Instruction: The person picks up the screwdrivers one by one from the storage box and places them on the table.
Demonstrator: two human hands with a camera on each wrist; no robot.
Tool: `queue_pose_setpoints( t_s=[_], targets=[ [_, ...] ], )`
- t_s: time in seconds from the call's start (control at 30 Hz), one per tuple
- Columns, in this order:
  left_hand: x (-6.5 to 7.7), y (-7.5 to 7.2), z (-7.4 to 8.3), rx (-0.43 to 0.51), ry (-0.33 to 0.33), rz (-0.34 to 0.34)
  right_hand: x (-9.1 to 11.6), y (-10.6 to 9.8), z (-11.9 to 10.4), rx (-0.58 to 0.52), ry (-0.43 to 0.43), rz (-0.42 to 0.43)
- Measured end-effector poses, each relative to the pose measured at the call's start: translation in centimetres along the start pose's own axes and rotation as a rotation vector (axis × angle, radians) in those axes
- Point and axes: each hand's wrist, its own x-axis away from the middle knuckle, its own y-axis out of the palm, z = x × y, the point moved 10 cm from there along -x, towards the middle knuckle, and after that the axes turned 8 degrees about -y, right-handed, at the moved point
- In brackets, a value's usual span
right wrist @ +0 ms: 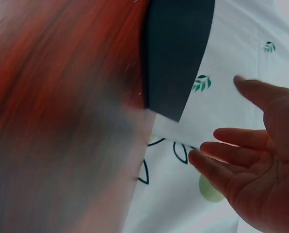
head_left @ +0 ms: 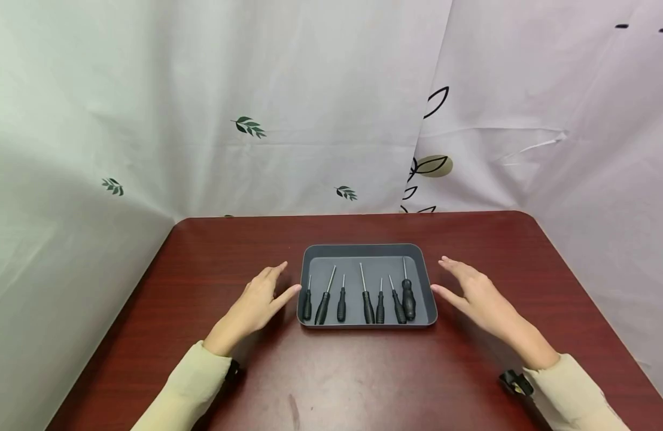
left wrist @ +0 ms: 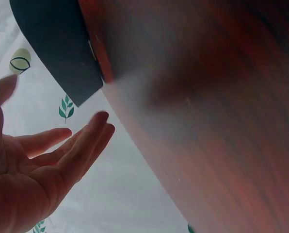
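Note:
A grey tray (head_left: 331, 251) lies on the table, holding several black-handled screwdrivers side by side, shafts pointing to the far edge. The one at the right end (head_left: 408, 299) has the thickest handle; a small one (head_left: 307, 305) lies by the left wall. My left hand (head_left: 256, 302) is just left of the tray, fingers extended, thumb tip close to the wall. On the other side, my right hand (head_left: 479, 299) mirrors it, thumb near the right wall. Both palms are bare in the wrist views, where the tray's outer wall (left wrist: 57, 53) shows dark beside the fingers.
The reddish-brown wooden table (head_left: 364, 377) has rounded far corners. White cloth (head_left: 321, 90) printed with leaves hangs behind it and along both sides. Dark bands (head_left: 516, 383) sit at the cuffs of the pale sleeves (head_left: 188, 383).

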Motion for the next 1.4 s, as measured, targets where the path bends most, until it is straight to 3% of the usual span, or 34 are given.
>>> queue_pose_setpoints(
  t_s=[0.13, 0.27, 0.4, 0.67, 0.8, 1.0, 1.2, 1.4],
  targets=[
    [-0.1, 0.2, 0.2, 0.023, -0.004, 0.008, -0.5, -0.5, -0.9, 0.005, -0.076, 0.062],
    [-0.2, 0.4, 0.5, 0.045, 0.009, 0.007, -1.0, -0.5, -1.4, -0.076, -0.094, 0.063],
    [-0.5, 0.5, 0.7, 0.064, 0.008, -0.006, -1.8, -0.1, -1.6, -0.171, -0.075, 0.033],
    [-1.0, 0.9, 0.8, 0.144, -0.004, -0.028, -3.0, 0.9, -1.5, -0.225, 0.033, -0.032],
    [-1.1, 1.6, 0.6, 0.248, -0.038, -0.091, -3.5, 1.7, -1.9, -0.198, 0.074, -0.068],
    [-1.3, 2.8, 0.2, 0.443, -0.107, -0.180, -4.3, 3.0, -2.7, -0.058, 0.105, -0.106],
    [-1.4, 2.9, 0.5, 0.448, -0.115, -0.172, -4.8, 4.2, -3.5, 0.023, 0.117, -0.169],
    [-1.5, 2.9, 0.8, 0.433, -0.113, -0.179, -5.2, 4.6, -4.0, 0.053, 0.084, -0.158]
  ],
)
